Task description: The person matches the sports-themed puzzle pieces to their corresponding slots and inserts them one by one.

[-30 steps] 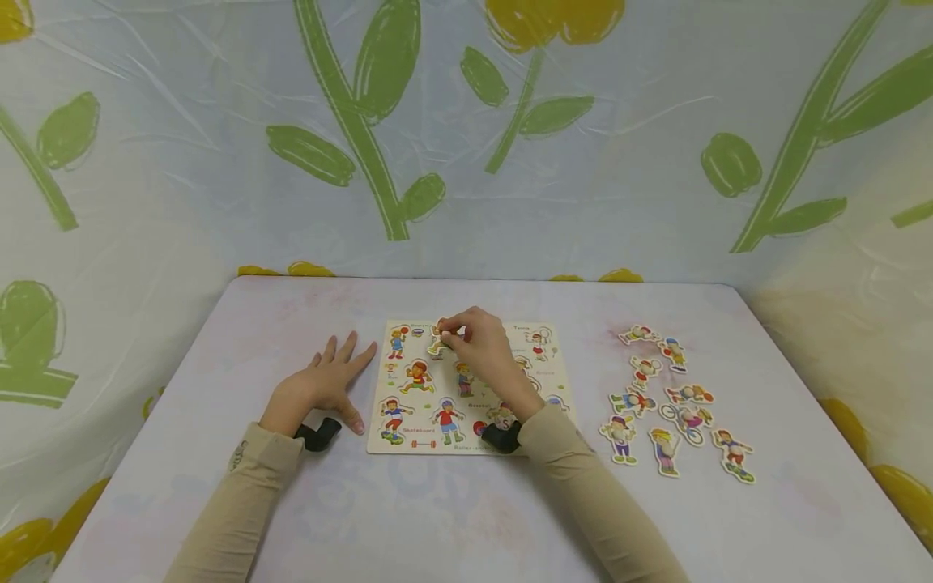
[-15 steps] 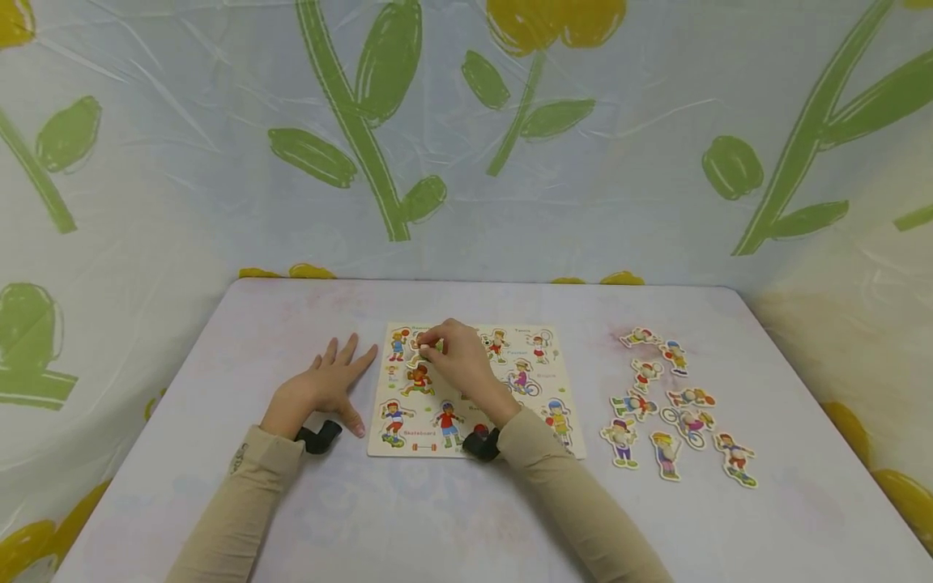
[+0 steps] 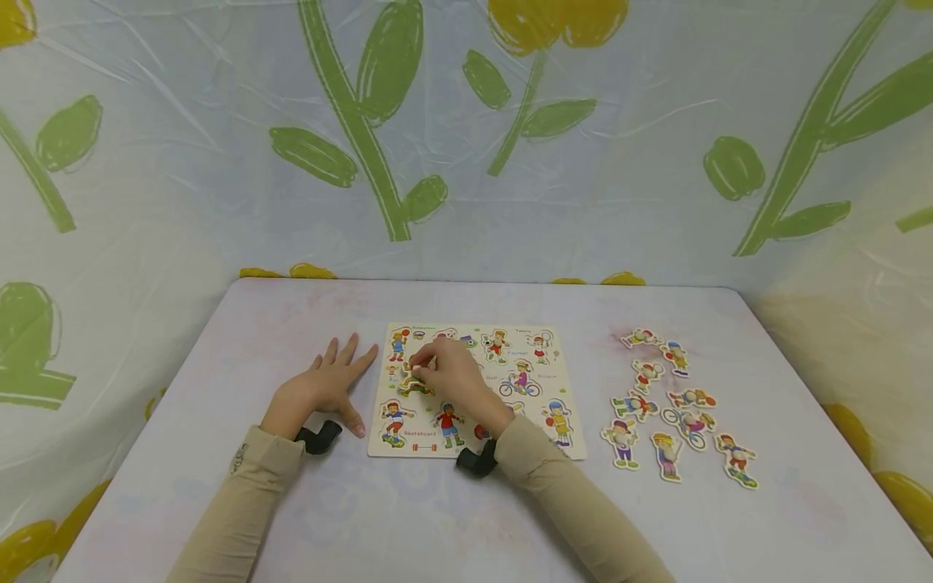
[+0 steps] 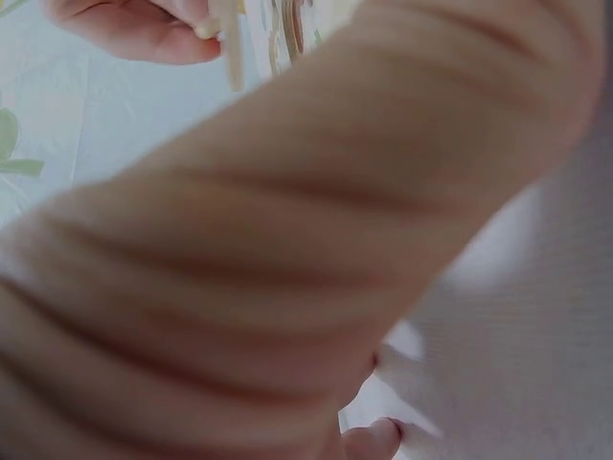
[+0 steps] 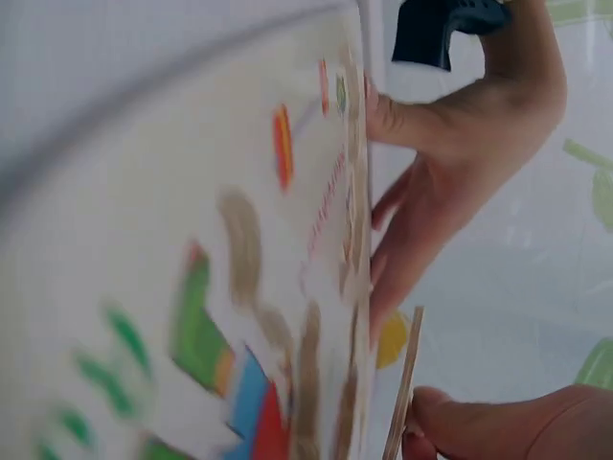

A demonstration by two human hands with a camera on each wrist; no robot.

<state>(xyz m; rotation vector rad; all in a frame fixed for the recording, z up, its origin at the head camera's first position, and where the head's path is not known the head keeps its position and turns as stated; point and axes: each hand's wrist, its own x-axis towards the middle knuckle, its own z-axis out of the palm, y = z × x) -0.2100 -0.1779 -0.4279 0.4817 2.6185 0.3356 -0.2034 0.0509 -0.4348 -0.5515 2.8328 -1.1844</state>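
Observation:
My right hand (image 3: 461, 379) pinches the small knob of a runner-shaped wooden puzzle piece (image 5: 406, 374) between thumb and fingertip. The piece is held close over the matching runner picture at the left side of the puzzle board (image 3: 430, 457), and overlaps it in the head view. In the right wrist view the piece stands edge-on, just off the board's surface. My left hand (image 3: 321, 385) rests on the table left of the board, fingers spread, thumb near the board's left edge. The right hand hides part of the board's middle.
Several loose knobbed puzzle pieces, among them a cyclist (image 3: 688, 425) and a skateboarder (image 3: 736, 461), lie on the table (image 3: 350, 518) right of the board. Black camera mounts (image 3: 477, 461) sit at both wrists. A flower-printed cloth (image 3: 583, 202) hangs behind the table.
My right hand has carried the runner piece left and toward me, from the board's upper part to the runner picture. The left hand has stayed in place.

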